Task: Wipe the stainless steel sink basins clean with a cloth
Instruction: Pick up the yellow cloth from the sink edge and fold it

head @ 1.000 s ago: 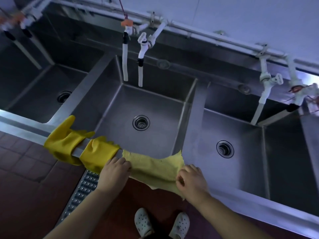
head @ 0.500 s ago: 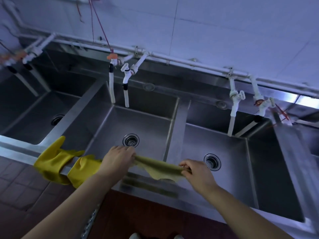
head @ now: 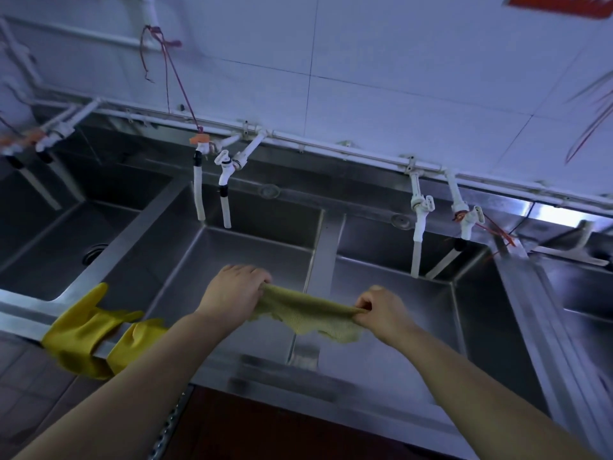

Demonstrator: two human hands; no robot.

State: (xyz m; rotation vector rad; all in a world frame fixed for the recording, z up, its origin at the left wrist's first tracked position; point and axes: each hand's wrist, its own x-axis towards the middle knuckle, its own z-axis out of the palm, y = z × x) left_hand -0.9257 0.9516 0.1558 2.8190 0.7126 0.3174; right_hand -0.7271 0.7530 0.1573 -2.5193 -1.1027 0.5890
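Both hands, left hand (head: 234,292) and right hand (head: 381,312), pinch the cloth (head: 306,312) stretched above the sink (head: 252,257); wiping hasn't begun, so next lower it into a basin.

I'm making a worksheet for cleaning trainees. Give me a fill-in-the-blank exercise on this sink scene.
1. Both hands, left hand and right hand, hold a ____ cloth stretched between them.
2. The rubber gloves hang over the sink's front ____.
3. The gloves lie to the ____ of the cloth.
4. The taps over the basins are ____ in colour.

Missing words: yellow; edge; left; white
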